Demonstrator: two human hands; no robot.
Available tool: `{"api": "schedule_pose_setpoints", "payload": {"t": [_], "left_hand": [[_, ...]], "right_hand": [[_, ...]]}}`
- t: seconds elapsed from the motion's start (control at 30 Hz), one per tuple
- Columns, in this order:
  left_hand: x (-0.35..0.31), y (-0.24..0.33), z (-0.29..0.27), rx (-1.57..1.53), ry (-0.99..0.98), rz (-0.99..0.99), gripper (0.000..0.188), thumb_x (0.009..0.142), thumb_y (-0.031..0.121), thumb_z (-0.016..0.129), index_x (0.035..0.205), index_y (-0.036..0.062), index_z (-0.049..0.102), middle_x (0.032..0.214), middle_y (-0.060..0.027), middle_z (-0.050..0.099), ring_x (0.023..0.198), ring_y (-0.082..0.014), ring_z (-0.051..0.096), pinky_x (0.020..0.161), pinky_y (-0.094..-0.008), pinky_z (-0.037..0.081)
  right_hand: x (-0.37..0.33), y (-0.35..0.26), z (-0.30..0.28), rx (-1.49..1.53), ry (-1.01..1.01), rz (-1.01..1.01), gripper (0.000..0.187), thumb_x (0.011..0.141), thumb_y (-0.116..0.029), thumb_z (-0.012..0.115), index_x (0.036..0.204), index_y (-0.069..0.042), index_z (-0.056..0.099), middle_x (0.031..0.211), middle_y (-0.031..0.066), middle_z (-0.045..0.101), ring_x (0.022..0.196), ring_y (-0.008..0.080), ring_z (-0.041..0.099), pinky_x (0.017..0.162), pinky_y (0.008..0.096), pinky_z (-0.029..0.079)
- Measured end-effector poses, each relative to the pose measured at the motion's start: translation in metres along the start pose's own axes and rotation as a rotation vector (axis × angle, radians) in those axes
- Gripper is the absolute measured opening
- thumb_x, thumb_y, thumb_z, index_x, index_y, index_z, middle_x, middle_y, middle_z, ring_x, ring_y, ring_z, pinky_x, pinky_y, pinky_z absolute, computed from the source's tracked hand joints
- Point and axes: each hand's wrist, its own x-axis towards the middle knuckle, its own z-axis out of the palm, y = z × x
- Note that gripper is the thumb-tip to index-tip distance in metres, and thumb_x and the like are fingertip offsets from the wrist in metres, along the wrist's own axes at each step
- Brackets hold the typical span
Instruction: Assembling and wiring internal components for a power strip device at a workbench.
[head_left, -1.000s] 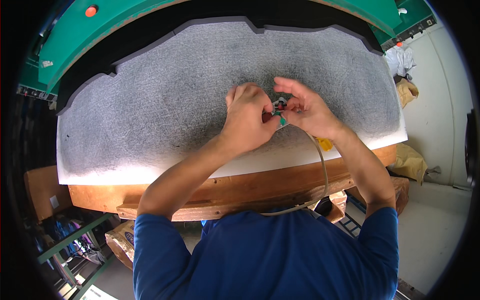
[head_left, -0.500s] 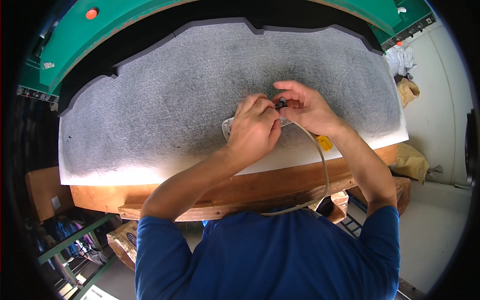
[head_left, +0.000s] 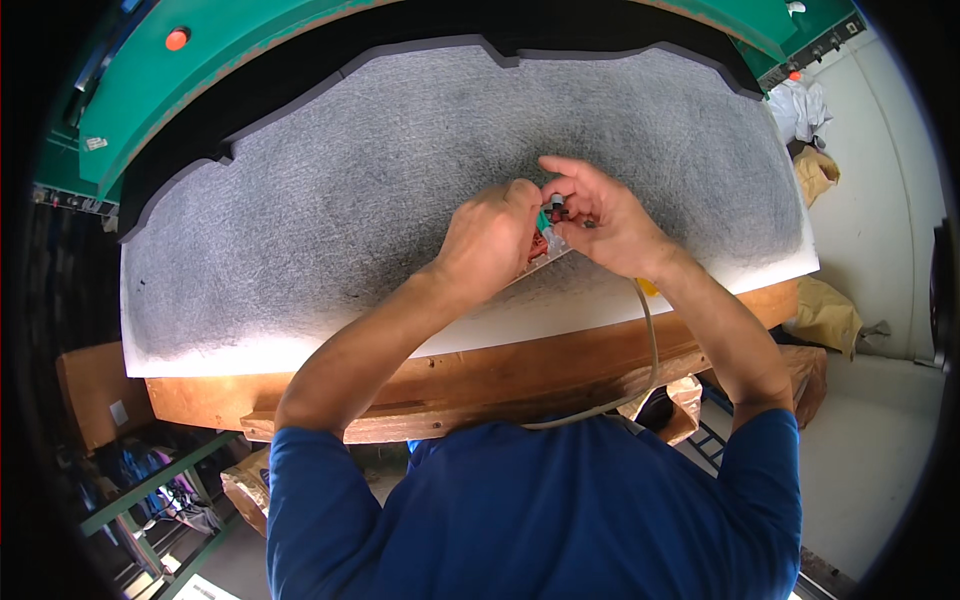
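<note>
Head view: the left hand is bent closed round the left side of a small pale holder; its fingertips are largely hidden. The right hand is placed at the holder's right end, thumb and curled fingers about a grey-and-dark fitting, forefinger lifted; whether the fitting is pinched cannot be told. The holder is located between the hands, right of the left palm, its visible long edge slanted from lower left to upper right; neither hand is clearly nearer. Red pieces and a teal piece are seen at it. It is positioned over the worktop, right of middle, nearer the wooden front edge. A yellow object is partly covered by the right wrist; the front edge is crossed by a pale cable.
</note>
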Motion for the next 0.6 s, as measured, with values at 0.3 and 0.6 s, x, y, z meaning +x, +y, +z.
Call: {"api": "schedule_pose_setpoints", "payload": {"t": [0.3, 0.6], "left_hand": [[0.001, -0.006, 0.014, -0.122, 0.075, -0.204, 0.008, 0.086, 0.002, 0.066, 0.093, 0.0015, 0.064, 0.080, -0.0175, 0.068, 0.068, -0.0353, 0.068, 0.060, -0.0392, 0.053], [0.006, -0.005, 0.021, -0.074, 0.120, -0.156, 0.009, 0.084, 0.006, 0.069, 0.092, 0.0043, 0.066, 0.078, -0.0113, 0.066, 0.068, -0.0283, 0.065, 0.061, -0.0355, 0.051]], "right_hand": [[-0.005, 0.012, 0.003, -0.085, 0.054, -0.146, 0.057, 0.085, 0.013, 0.061, 0.135, -0.010, 0.046, 0.106, 0.0036, 0.058, 0.084, 0.0086, 0.058, 0.078, 0.0252, 0.050], [-0.008, 0.012, 0.002, -0.171, 0.073, -0.226, 0.058, 0.084, 0.014, 0.062, 0.135, -0.010, 0.048, 0.109, 0.0054, 0.060, 0.081, 0.0107, 0.058, 0.076, 0.0268, 0.052]]}}
